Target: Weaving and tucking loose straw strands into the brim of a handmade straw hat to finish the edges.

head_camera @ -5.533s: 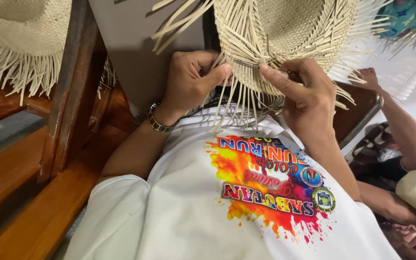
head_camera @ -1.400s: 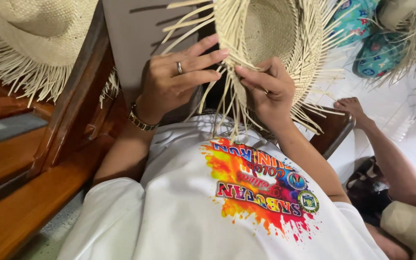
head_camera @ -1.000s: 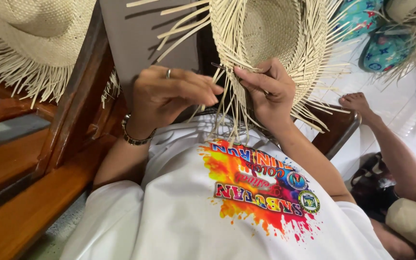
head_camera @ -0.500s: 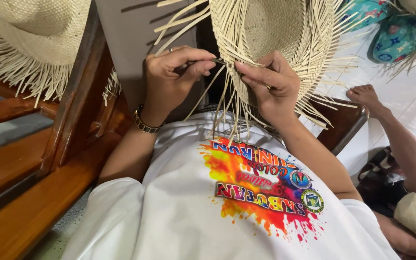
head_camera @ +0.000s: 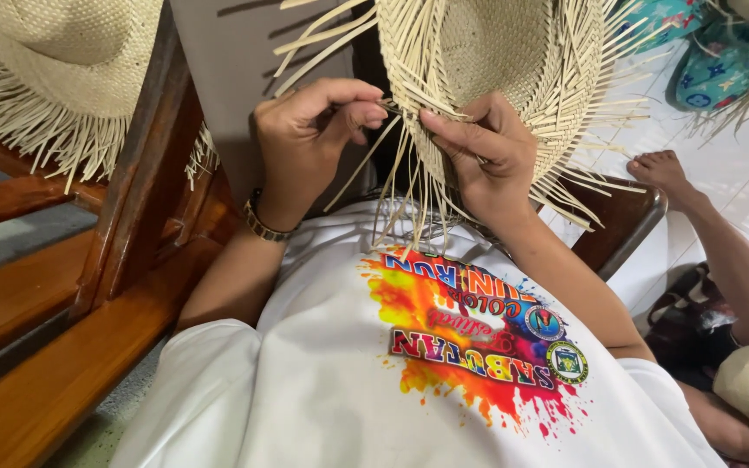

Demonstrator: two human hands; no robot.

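Observation:
A half-woven straw hat (head_camera: pixel 496 61) with many loose pale strips hanging from its brim is held up in front of me. My left hand (head_camera: pixel 309 139), with a metal bracelet at the wrist, pinches one loose straw strip (head_camera: pixel 392 111) at the brim's edge between thumb and fingers. My right hand (head_camera: pixel 483 152) grips the brim from below, thumb pressed on the woven edge right beside the left fingertips. Loose strips dangle between both hands over my white printed shirt (head_camera: pixel 409 373).
A second fringed straw hat (head_camera: pixel 54 61) hangs at the upper left above a wooden bench frame (head_camera: pixel 132 208). Another person's leg and foot (head_camera: pixel 704 217) stretch along the right. Colourful hats (head_camera: pixel 721 52) lie on the white floor at upper right.
My left hand has closed from spread fingers to a pinch on a straw strip at the brim. The hat has shifted slightly as both hands came together at its edge.

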